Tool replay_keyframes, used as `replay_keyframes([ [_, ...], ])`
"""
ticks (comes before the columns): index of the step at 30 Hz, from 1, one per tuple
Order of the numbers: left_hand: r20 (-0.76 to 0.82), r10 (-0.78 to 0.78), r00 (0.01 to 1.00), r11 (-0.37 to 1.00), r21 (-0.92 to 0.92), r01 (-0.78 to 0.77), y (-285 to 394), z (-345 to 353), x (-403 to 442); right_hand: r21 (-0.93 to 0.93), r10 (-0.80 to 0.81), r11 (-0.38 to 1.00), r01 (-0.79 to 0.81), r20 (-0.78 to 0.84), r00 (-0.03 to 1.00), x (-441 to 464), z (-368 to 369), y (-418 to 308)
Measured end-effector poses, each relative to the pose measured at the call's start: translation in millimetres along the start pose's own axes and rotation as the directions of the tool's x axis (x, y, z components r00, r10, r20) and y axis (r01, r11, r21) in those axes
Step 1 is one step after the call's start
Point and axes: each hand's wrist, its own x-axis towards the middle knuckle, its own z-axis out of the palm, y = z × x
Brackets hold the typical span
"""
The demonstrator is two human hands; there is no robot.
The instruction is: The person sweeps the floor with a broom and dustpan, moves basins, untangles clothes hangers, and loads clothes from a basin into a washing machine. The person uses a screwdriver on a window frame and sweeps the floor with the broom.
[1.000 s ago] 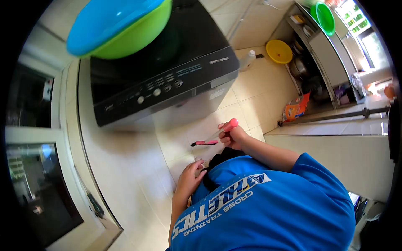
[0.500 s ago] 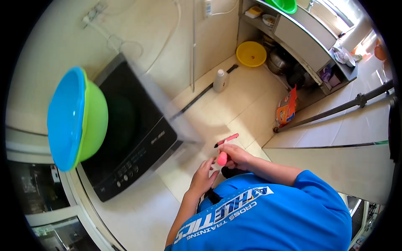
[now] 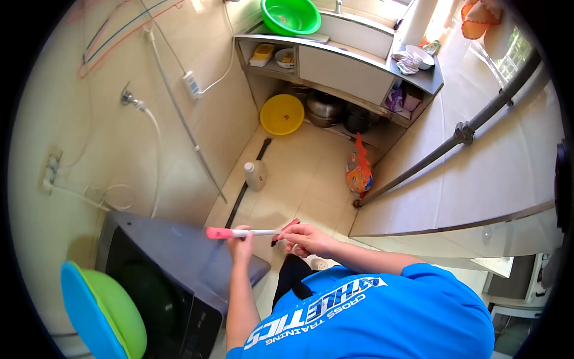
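Note:
A white rod with a pink grip (image 3: 220,233) lies level between my hands. My left hand (image 3: 241,244) is closed around it just beside the pink part. With fingertips pinched together, my right hand (image 3: 308,239) holds the rod's thin pale end. Partly hidden behind that right hand is a pink-and-black stick-like piece (image 3: 294,222), lower down near the floor; I cannot tell what it belongs to.
A dark-topped washing machine (image 3: 197,332) carries a green-and-blue basin (image 3: 113,305) at lower left. Ahead on the floor stand a pale bottle (image 3: 255,176), a yellow basin (image 3: 282,115) and an orange bag (image 3: 359,173). A dark pipe (image 3: 418,164) slants along the right wall.
My view has swung left and up toward the counter. The pink-gripped rod, seen end-on before in my right hand, now lies crosswise, and my left hand has closed on it.

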Motion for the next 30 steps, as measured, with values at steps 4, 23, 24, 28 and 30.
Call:
replay_keyframes([
  [4,-0.109,-0.159,0.981,0.975,-0.171,0.139,-65.8,-8.3,86.0,-0.049,0.065,0.996,-0.077,-0.220,0.973,23.6,-34.3,-19.3],
  [23,-0.191,-0.303,0.934,0.951,-0.116,0.285,-94.8,-72.5,325.7,-0.696,0.248,0.453,-0.557,-0.502,0.829,143.0,-170.2,-44.6],
  [24,-0.229,-0.299,0.927,0.954,-0.109,0.280,-98.5,-69.8,332.9,-0.659,0.228,0.503,-0.559,-0.523,0.821,148.6,-170.1,-52.2],
  [28,-0.378,-0.279,0.883,0.958,-0.043,0.284,-128.3,-62.1,370.4,-0.647,0.198,0.535,-0.543,-0.529,0.825,160.3,-196.6,-74.8],
  [30,-0.405,-0.318,0.857,0.941,-0.021,0.339,-122.8,-64.0,380.7,-0.638,0.171,0.552,-0.536,-0.542,0.822,163.4,-214.0,-80.5],
])
